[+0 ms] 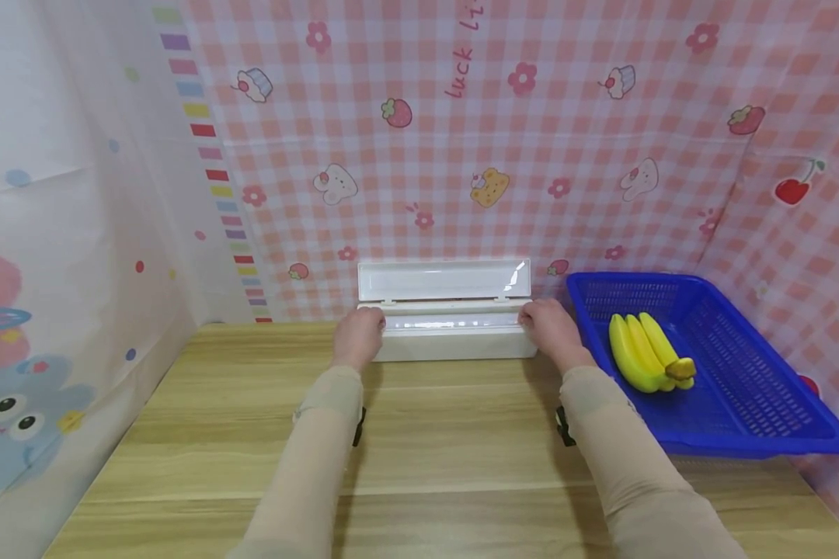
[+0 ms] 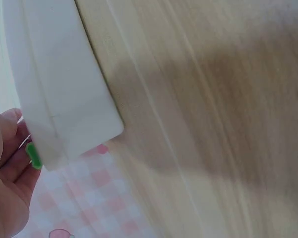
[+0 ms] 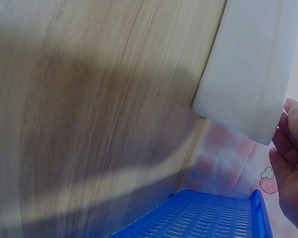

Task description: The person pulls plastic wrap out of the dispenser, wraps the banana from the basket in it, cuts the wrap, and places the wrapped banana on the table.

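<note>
A long white storage box [image 1: 454,347] sits near the back of a wood-grain table [image 1: 454,450], its white lid [image 1: 443,281] hinged along the rear edge and standing up, open. Inside, along the length of the box, lies a glossy, see-through strip, apparently clear film [image 1: 450,321].

The person's left hand [image 1: 359,335] is at the box's left end and the right hand [image 1: 554,330] at its right end, both at the upper edge. On each hand the fingers are bent and gathered close at the corner; whether they are clamped on the rim or on the film inside cannot be told. In the left wrist view, a small green piece [image 2: 34,155] shows between the left hand's fingers and the box end.

To the right of the box, near the right hand, a blue plastic basket [image 1: 741,444] with slotted sides stands on the table. It contains a bunch of yellow bananas [image 1: 639,353], lying toward the basket's left side with their joined stem pointing to the near right.

Behind the table hangs a pink gingham cloth [image 1: 433,147] printed with strawberries, cupcakes and flowers.
</note>
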A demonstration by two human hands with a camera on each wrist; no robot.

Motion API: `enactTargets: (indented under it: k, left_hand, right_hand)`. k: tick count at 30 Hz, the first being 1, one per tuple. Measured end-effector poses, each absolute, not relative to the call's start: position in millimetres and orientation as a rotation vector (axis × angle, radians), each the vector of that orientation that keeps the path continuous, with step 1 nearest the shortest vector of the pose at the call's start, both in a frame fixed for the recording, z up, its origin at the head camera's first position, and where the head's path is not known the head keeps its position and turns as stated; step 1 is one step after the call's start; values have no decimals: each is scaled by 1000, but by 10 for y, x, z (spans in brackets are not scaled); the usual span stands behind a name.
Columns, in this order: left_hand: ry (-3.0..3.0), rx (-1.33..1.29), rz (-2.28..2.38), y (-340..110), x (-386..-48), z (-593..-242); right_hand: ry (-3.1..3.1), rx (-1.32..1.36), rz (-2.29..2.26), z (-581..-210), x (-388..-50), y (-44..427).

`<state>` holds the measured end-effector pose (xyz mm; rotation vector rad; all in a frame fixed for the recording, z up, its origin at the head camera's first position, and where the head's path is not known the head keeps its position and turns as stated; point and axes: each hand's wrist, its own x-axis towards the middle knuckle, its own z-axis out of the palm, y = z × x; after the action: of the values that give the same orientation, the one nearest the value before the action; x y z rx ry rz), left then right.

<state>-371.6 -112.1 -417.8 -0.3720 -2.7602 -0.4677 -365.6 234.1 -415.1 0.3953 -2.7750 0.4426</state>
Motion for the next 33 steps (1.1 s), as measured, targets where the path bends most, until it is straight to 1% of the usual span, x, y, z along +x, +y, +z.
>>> enactTargets:
  k: [7,13,23,33]
  left_hand:
    - [-2804,-421,-540,-1170,-3664,-4056]
    - [-2859,-455,-554,-1201,-3651,-4051]
    - [-2798,-455,-568,-1202,-3690,-4096]
    - [-2755,-427,-582,-1188,-3690,-4120]
  right_hand:
    - [-2725,461,504,-4130,-3649,2377]
    - [-2697,528,530,-4148,-3673,2366]
    - [-2704,488,534,-4136,-3643,2285]
    - [-2738,423,525,-4168,-3683,2252]
